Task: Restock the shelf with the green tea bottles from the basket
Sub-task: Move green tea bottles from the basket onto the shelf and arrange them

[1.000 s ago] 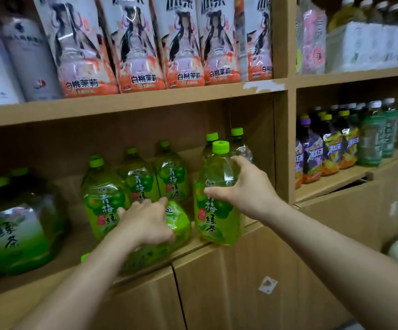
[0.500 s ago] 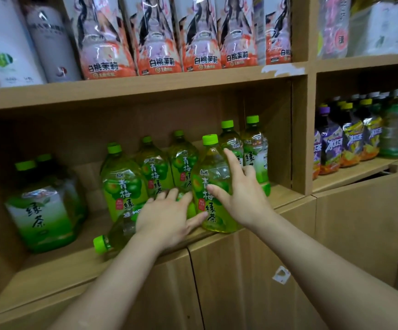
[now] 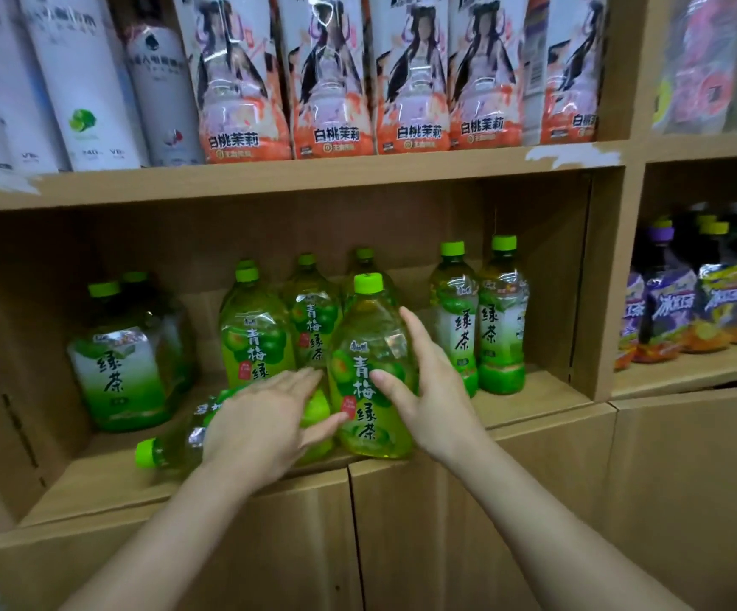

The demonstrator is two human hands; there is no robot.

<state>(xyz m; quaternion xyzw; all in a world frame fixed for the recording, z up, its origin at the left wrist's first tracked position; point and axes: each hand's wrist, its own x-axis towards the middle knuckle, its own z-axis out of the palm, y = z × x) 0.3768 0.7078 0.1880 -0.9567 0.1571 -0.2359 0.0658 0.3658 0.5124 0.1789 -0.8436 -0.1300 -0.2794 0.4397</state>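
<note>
A green tea bottle [image 3: 368, 368] with a green cap stands upright at the front edge of the wooden shelf [image 3: 534, 403]. My right hand [image 3: 428, 390] lies against its right side with straight fingers. Another green tea bottle [image 3: 172, 449] lies on its side at the shelf front, cap pointing left. My left hand [image 3: 265, 421] rests flat on it, fingers spread toward the upright bottle. Behind stand several more green plum tea bottles [image 3: 252, 332]. The basket is not in view.
Two slimmer green tea bottles [image 3: 501, 319] stand at the right of the compartment, larger ones [image 3: 119, 372] at the left. Peach-labelled bottles [image 3: 335, 81] fill the shelf above. Purple-labelled drinks [image 3: 675, 310] fill the right compartment. Cabinet doors [image 3: 446, 544] lie below.
My right hand has slid down the upright bottle's side and now lies flat against it. My left hand has loosened and spread over the lying bottle. The camera has moved closer.
</note>
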